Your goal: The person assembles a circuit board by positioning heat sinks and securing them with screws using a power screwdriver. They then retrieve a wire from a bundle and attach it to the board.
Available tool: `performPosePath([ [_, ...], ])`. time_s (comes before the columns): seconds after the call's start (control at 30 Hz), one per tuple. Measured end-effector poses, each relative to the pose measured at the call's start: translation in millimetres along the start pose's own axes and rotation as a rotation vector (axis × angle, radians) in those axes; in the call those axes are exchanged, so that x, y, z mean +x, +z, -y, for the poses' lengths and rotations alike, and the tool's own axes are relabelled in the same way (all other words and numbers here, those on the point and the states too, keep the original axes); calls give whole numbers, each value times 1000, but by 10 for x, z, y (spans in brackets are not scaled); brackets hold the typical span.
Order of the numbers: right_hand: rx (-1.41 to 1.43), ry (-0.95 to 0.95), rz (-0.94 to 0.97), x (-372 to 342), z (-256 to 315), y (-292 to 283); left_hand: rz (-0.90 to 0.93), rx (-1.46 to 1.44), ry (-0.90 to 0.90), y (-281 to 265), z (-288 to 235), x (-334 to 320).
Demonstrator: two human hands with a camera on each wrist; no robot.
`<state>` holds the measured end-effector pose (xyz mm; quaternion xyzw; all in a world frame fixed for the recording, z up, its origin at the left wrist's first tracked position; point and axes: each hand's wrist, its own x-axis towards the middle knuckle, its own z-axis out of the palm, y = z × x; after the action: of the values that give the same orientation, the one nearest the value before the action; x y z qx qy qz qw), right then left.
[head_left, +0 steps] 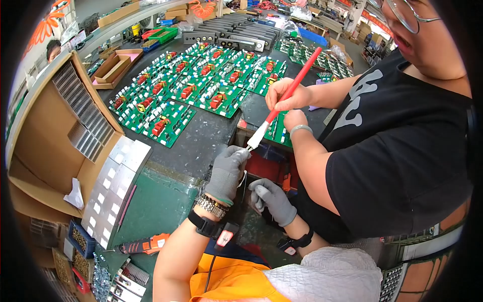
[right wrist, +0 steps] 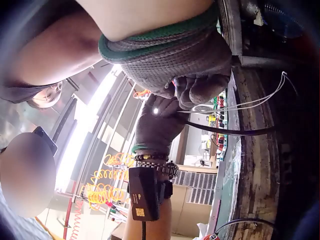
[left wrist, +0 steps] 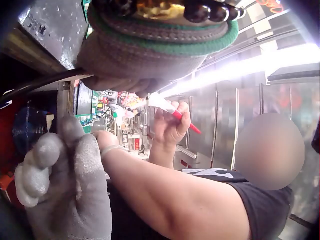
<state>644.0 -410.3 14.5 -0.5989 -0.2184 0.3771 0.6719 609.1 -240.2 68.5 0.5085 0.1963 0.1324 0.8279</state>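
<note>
My left hand (head_left: 229, 173), in a grey glove, is raised with fingers curled round thin white wires (right wrist: 250, 106); a black cable (right wrist: 225, 131) also runs by it. Right at its fingertips is the pale tip of a red-handled brush (head_left: 298, 83), gripped by another person's hand (head_left: 288, 95). Below and to the right, my gloved right hand (head_left: 274, 200) hangs with loosely curled fingers and nothing visible in them. The left wrist view shows that right hand (left wrist: 70, 180) palm side on, at lower left.
Green circuit boards (head_left: 173, 123) with red components cover the dark bench. An orange power screwdriver (head_left: 146, 245) lies on the green mat (head_left: 156, 196). To the left stands an open cardboard box (head_left: 45, 131); blue bins (head_left: 82, 238) of screws sit below. The other person (head_left: 397, 136) stands close at right.
</note>
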Motion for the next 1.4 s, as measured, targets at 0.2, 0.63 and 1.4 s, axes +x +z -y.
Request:
performPosePath([
  [0.2,-6,-8,15,14,-17,-3,20,-27,-4,-8,7,-6],
  [0.63,-32,1,-1,6,-9,-14,35,-41,22,11,22,-24],
  [1.4,-6,13,-15,-61,60,52,24,-125,16,-78,-3,-275],
])
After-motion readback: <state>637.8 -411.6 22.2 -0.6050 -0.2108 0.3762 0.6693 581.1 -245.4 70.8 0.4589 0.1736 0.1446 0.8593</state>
